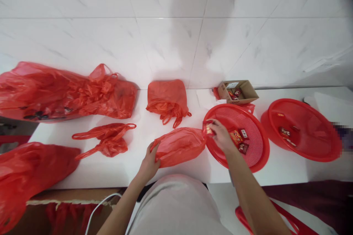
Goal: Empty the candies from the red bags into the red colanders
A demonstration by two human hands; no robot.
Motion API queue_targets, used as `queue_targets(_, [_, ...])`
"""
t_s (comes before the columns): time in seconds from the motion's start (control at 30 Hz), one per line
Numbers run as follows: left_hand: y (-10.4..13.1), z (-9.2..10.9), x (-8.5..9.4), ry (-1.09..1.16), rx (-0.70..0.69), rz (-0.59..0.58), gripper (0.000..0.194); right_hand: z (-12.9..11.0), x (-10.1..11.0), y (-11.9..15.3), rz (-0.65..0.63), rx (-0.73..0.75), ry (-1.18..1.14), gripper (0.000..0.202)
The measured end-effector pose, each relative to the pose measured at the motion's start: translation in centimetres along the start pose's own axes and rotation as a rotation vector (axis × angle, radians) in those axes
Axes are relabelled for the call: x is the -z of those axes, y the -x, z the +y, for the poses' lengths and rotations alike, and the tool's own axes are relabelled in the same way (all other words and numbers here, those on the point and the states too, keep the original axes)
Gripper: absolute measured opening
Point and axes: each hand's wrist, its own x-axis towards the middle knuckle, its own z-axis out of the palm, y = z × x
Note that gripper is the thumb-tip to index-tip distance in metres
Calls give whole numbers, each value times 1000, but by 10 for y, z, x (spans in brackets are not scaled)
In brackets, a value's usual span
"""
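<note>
A thin red plastic bag [179, 148] lies across the white table in front of me. Its left edge is pinched in my left hand [149, 163], thumb on the near side. My right hand [219, 136] grips a small red snack packet [208, 129] above the left rim of a red mesh basket [255, 158], beside the bag's right end. Inside the basket lie several more small packets [238, 139]. Whether the bag holds anything is hard to make out.
A second red basket [309, 125] with a few packets stands at the right. Behind is a small open cardboard box [246, 93]. Filled red bags [167, 95] sit along the wall and at the left, with a crumpled red bag [110, 141] nearer. A cardboard carton [35, 213] is below.
</note>
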Motion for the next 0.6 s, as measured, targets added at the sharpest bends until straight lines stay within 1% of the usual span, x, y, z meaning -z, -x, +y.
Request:
queue_targets(0.07, [-2,-3,-5,6,-9,1,75,-14,-36,27,-117,38,-40,39])
queue_targets(0.1, [-3,-4,-8,7,-12,8,75,-18,-53,38,-150,51,-46,38])
queue_targets(0.17, [-4,-7,-13,7,-14,28,78,-23,-81,52,-165,65,-34,37])
queue_targets(0.23, [-4,-9,-17,10,-17,46,81,-23,-99,60,-157,72,-7,37])
queue_targets(0.3, [-2,-10,-18,14,-28,61,84,-21,-107,63,-165,77,21,39])
queue_targets(0.37, [1,-11,-18,17,-43,76,85,-20,-109,65,-192,84,50,42])
queue_targets(0.43, [3,-12,-16,20,-56,88,84,-19,-109,67,-224,90,85,51])
queue_targets(0.5, [6,-14,-14,23,-61,98,82,-19,-107,68,-236,94,122,57])
queue_targets(0.6, [9,-18,-11,25,-50,108,80,-18,-94,64,-180,99,171,51])
